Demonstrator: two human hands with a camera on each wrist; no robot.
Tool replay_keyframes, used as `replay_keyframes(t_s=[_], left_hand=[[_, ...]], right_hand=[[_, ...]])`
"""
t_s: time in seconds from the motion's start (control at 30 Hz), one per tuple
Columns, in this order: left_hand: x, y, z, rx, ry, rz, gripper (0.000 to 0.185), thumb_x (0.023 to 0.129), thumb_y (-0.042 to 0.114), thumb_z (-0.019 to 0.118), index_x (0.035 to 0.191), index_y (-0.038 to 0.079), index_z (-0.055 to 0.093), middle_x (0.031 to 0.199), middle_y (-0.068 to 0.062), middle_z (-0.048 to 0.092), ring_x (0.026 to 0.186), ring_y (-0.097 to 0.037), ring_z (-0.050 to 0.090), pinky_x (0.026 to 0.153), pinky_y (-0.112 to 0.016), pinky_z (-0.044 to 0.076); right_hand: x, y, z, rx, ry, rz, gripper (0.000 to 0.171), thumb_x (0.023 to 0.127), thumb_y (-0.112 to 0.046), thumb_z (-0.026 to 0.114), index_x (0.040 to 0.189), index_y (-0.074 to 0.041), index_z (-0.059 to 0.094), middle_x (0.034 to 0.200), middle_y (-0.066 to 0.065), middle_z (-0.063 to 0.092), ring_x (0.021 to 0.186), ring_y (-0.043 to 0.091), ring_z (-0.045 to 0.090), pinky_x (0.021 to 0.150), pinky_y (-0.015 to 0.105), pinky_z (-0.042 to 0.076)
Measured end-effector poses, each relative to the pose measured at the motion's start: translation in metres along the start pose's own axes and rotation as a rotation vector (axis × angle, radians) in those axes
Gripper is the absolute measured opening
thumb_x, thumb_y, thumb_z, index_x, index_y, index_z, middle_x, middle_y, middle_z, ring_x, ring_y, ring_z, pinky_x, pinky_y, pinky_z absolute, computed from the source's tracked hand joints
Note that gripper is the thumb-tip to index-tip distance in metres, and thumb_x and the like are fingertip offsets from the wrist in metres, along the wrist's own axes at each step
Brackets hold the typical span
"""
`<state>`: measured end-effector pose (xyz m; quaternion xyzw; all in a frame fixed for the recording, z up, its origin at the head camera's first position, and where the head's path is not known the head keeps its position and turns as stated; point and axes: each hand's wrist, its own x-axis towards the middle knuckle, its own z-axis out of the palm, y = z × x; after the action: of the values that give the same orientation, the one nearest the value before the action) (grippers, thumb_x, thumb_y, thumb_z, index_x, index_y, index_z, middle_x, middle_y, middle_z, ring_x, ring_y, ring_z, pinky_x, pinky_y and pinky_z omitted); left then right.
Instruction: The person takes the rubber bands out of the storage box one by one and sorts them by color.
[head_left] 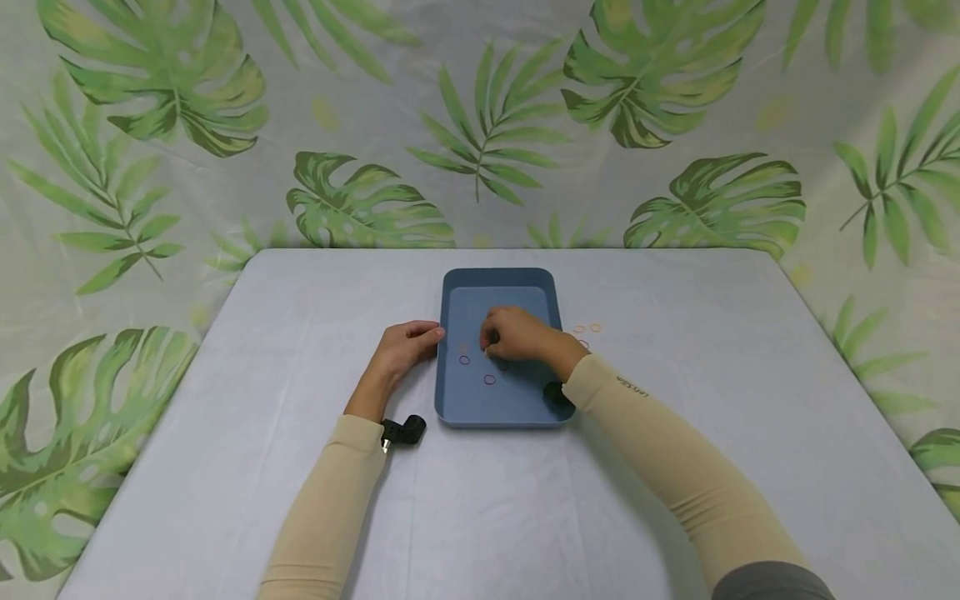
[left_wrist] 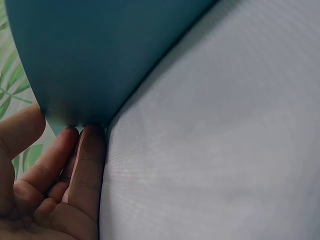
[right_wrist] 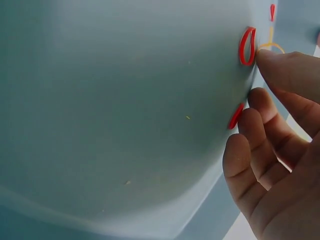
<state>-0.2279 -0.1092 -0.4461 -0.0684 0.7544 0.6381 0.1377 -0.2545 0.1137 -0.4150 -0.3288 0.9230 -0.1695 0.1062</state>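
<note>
A blue tray [head_left: 498,408] lies on the table. Against its left side, my left hand [head_left: 405,346] touches the outer wall with fairly straight fingers; the left wrist view shows the thumb by the tray's edge. My right hand [head_left: 517,335] is low over the middle of the tray. In the right wrist view, its thumb meets a thin yellow rubber band [right_wrist: 270,44] that it appears to pinch, with the index fingertip hidden. Near those fingers are a red rubber band [right_wrist: 242,49] standing out as a loop and another red one [right_wrist: 236,116] by the curled fingers.
Inside the tray, left of the right hand, lie dark red bands [head_left: 490,384] and a faint orange band [head_left: 462,343]. Right of the tray, several bands, including an orange band [head_left: 595,332], lie on the white tablecloth [head_left: 697,325]. Leaf-patterned cloth [head_left: 487,125] hangs behind.
</note>
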Motion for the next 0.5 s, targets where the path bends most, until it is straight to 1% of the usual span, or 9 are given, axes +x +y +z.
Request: replay_keyframes(t_s=[0.03,0.07,0.17,0.27,0.3,0.33,0.4,0.5], left_hand=[[0.0,0.0,0.0,-0.002,-0.001,-0.001,0.042,0.095,0.021,0.067,0.131,0.0,0.062,0.136,-0.019,0.061,0.125,-0.029,0.061,0.107,-0.039,0.051],[0.0,0.0,0.0,-0.005,0.0,0.0,0.042,0.095,0.021,0.067,0.131,0.0,0.062,0.136,-0.019,0.062,0.125,-0.03,0.061,0.107,-0.04,0.05],[0.001,0.0,-0.001,-0.004,-0.004,0.001,0.042,0.095,0.022,0.067,0.131,0.001,0.062,0.136,-0.019,0.061,0.126,-0.03,0.061,0.107,-0.039,0.05],[0.001,0.001,-0.001,-0.006,-0.002,0.002,0.042,0.095,0.022,0.068,0.131,0.001,0.063,0.136,-0.019,0.062,0.126,-0.029,0.061,0.107,-0.039,0.05],[0.001,0.001,-0.001,-0.005,-0.002,0.003,0.042,0.095,0.022,0.068,0.131,0.001,0.063,0.136,-0.019,0.062,0.126,-0.029,0.061,0.107,-0.039,0.051],[0.001,0.001,-0.001,-0.004,-0.002,0.004,0.042,0.095,0.022,0.068,0.131,0.001,0.062,0.136,-0.019,0.061,0.125,-0.029,0.061,0.107,-0.038,0.051],[0.001,0.001,-0.001,-0.009,0.0,0.002,0.042,0.095,0.022,0.068,0.131,0.001,0.063,0.136,-0.019,0.061,0.125,-0.029,0.061,0.107,-0.038,0.051],[0.0,0.001,-0.001,-0.018,-0.001,-0.002,0.042,0.095,0.021,0.068,0.131,0.001,0.063,0.136,-0.019,0.061,0.125,-0.029,0.061,0.106,-0.039,0.051]], right_hand=[[0.0,0.0,-0.001,0.006,0.002,-0.006,0.003,0.085,-0.012,0.075,0.083,-0.01,0.074,0.094,0.007,0.064,0.084,0.02,0.06,0.081,0.035,0.054],[0.0,0.002,0.0,0.014,0.02,-0.032,0.005,0.084,-0.013,0.076,0.079,-0.012,0.074,0.09,0.005,0.063,0.081,0.018,0.058,0.077,0.033,0.053],[0.0,0.002,-0.002,0.023,0.024,-0.052,0.008,0.085,-0.013,0.075,0.077,-0.014,0.073,0.088,0.004,0.062,0.08,0.017,0.057,0.076,0.032,0.052],[0.0,0.0,-0.006,0.063,0.019,-0.035,0.006,0.086,-0.013,0.075,0.08,-0.011,0.074,0.091,0.006,0.065,0.084,0.02,0.061,0.079,0.034,0.054],[-0.001,-0.003,-0.009,0.081,0.005,-0.009,0.005,0.087,-0.011,0.073,0.083,-0.008,0.075,0.094,0.008,0.067,0.088,0.022,0.064,0.083,0.036,0.055],[-0.002,-0.004,-0.011,0.1,0.007,0.004,0.005,0.087,-0.011,0.073,0.084,-0.007,0.075,0.096,0.009,0.067,0.091,0.023,0.065,0.084,0.037,0.055],[-0.003,-0.004,-0.015,0.139,0.012,0.019,0.005,0.088,-0.01,0.071,0.088,-0.006,0.075,0.1,0.011,0.069,0.094,0.025,0.067,0.084,0.037,0.057],[-0.005,-0.005,-0.021,0.169,0.024,0.024,0.007,0.091,-0.009,0.069,0.091,-0.006,0.075,0.103,0.01,0.07,0.096,0.025,0.069,0.081,0.034,0.058]])
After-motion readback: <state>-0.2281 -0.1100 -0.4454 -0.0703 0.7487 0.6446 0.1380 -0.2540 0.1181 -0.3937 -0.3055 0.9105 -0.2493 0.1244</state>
